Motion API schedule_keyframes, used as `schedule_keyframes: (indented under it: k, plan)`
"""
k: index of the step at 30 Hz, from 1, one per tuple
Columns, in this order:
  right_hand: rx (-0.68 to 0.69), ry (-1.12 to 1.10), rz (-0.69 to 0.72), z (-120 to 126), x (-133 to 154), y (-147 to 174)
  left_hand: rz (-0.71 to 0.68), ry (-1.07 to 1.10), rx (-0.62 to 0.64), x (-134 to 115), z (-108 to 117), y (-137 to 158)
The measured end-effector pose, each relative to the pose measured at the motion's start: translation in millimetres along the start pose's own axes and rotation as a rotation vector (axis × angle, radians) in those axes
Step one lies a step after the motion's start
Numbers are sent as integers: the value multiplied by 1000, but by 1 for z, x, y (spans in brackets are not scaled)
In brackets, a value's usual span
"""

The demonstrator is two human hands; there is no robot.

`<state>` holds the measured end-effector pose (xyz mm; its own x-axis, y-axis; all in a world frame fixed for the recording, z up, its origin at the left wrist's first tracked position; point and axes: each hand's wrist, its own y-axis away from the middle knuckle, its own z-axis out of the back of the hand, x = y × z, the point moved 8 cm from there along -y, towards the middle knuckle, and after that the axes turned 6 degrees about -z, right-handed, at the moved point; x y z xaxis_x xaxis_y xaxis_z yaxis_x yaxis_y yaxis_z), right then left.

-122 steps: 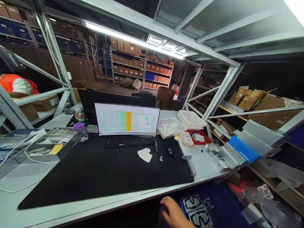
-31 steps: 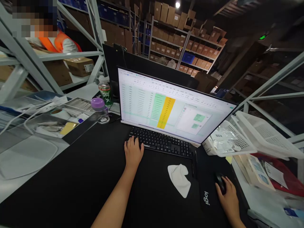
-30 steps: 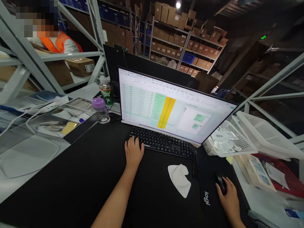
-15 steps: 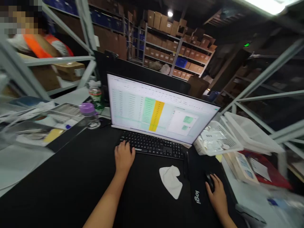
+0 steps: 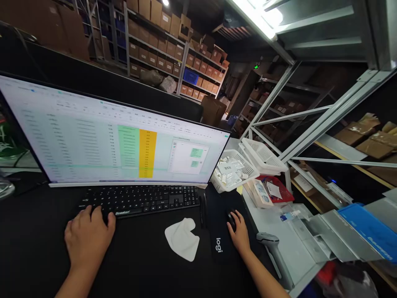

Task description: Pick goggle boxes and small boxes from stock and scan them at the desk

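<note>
"At the left end of the long, flat, black plastic keyboard, was that our left hand?"

"Yes. We had its fingers bent and a little spread, with the tips on or by the near keys. We gripped nothing with it."

"Which way did the keyboard run from us?"

"Most of it went off to the right of those fingers. Its long side ran along the foot of the wide, bright screen. Our left hand was the nearer one."

"And our right hand?"

"We had it curled around the small, round, black mouse, thumb on the left side. The mouse sat under the fingertips, on the dark mouse mat with white letters."

"Could we see which way the mouse pointed?"

"No, our fingers hid too much."

"What lay between our hands?"

"We saw a white, crumpled cloth touching neither hand. To the right of our right hand lay the gray scanner with a handle."
</note>
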<state>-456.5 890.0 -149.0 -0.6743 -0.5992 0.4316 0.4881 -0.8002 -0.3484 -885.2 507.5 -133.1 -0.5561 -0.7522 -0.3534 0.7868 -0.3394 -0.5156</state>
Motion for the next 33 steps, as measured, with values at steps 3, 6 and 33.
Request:
schedule_keyframes:
  k: [3,6,33]
  plan:
    - [-2,2,-1,1,1,0,-50,-26,16,-3,0,-1]
    - [1,8,17,2,3,0,-18,0,-39,0,4,0]
    - [23,58,233,-16,-33,5,31,-108,-4,7,3,13]
